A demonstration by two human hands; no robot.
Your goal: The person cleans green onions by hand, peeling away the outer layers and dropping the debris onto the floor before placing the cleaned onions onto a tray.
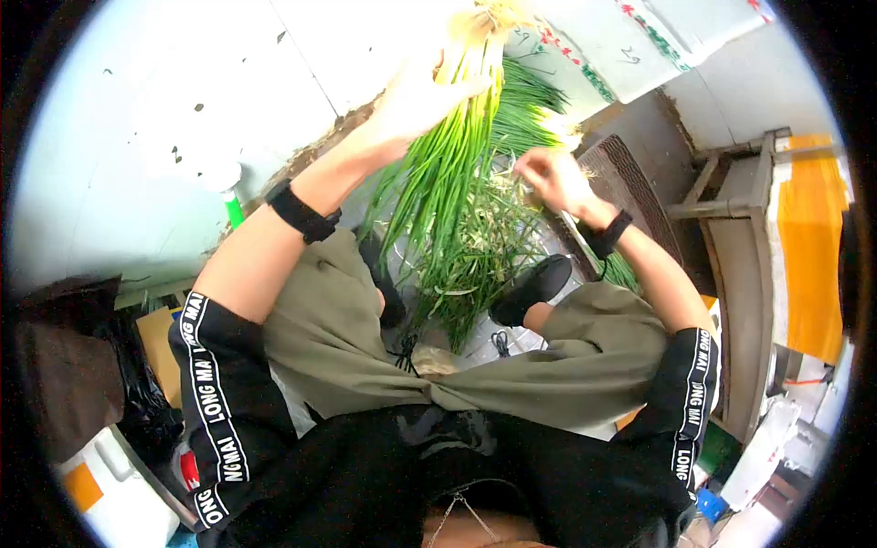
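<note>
My left hand (425,100) is wrapped round a bunch of long green stalks (452,164) near its pale upper part, with the roots at the top and the leaves hanging down. To the right, my right hand (554,178) is apart from that bunch, its fingers curled together; whether something small is between them is too small to tell. Below both hands a loose heap of trimmed leaves (475,247) lies on the floor between my feet. Behind the hands lies another green bunch (530,105) with pale ends pointing right.
White boxes (630,55) stand at the top right. A dark woven mat (630,183) is right of my right hand, beside a wooden stand (744,237). A white and green bottle (230,196) is near the left wall. My shoes (534,290) flank the leaf heap.
</note>
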